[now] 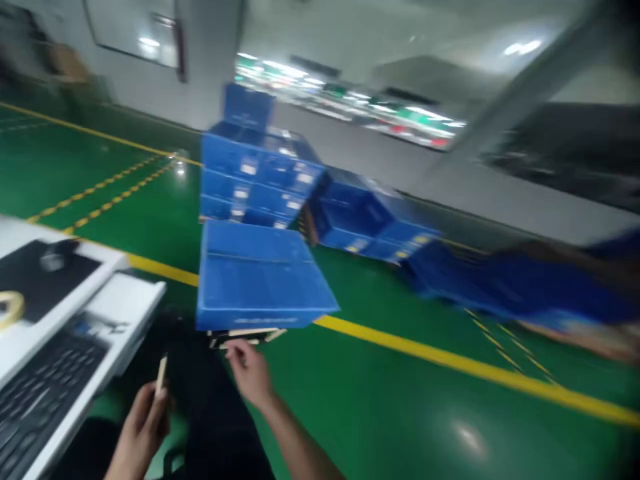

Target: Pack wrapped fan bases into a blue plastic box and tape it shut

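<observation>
My left hand point(145, 420) is at the lower left, closed on a small flat cream-coloured strip point(162, 375) that points upward from the fingers. What the strip is made of does not show. My right hand point(251, 375) is just below the front edge of a closed blue box point(260, 267), its fingers loosely bent and apart, with nothing visible in them. Close to those fingertips, a dark item with pale strips point(245, 337) shows under the box's near edge. Blur hides whether my right hand touches it.
At the left stands a white desk point(113, 257) with a mouse point(56, 255), a keyboard point(50, 387) on a pulled-out tray and a yellow tape roll point(11, 308). Stacked blue boxes point(260, 180) stand behind; more blue boxes point(350, 207) run rightward. Yellow lines point(425, 357) cross the green floor.
</observation>
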The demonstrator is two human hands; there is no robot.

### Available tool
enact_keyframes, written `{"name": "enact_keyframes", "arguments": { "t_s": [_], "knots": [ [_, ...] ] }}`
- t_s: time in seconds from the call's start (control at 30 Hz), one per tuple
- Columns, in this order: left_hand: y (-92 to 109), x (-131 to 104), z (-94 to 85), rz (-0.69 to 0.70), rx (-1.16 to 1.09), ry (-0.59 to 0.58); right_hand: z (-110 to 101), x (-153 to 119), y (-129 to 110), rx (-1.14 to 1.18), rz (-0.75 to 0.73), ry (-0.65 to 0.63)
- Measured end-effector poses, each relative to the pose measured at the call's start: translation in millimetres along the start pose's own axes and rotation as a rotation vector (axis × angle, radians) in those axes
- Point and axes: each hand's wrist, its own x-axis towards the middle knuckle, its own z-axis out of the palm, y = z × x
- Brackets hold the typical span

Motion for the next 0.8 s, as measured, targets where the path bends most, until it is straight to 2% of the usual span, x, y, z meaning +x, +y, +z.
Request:
{"name": "enact_keyframes", "arguments": {
  "t_s": [0.03, 0.1, 0.17, 0.23, 0.33, 0.47, 0.6, 0.8],
  "knots": [
    [4.4, 6.8, 2.9, -0.043, -0.037, -0.055, -7.5, 14.7, 0.0, -0.006, -0.026, 0.023],
    [14.0, 26.3, 9.6, -0.049, -0.084, -0.103, -18.5, 46.8, 8.5, -0.069, -0.087, 0.178],
    [22.8, 49.5, 18.1, 0.005, -0.088, -0.108, -25.1, 74.5, 24.3, -0.176, -0.117, 0.297],
    [31.5, 73.4, 29.3, 0.062, -0.053, -0.109, -29.2, 93.5, 42.8, -0.289, -0.14, 0.325],
    [48.2, 111.1, 48.1, 0.097, -0.005, -0.125, -31.7, 111.1, 68.9, -0.462, -0.163, 0.295],
    [76.9, 168.1, 67.6, 0.071, -0.002, -0.123, -32.9, 128.2, 91.4, -0.729, -0.011, 0.173],
    [104.0, 226.8, 85.3, 0.035, 0.045, -0.062, -42.1, 136.1, 93.7, -0.937, 0.094, 0.027],
    [136.7, 298.8, 125.5, 0.021, 0.142, -0.011, -52.0, 133.4, 88.3, -1.053, 0.16, -0.032]
  ]
}}
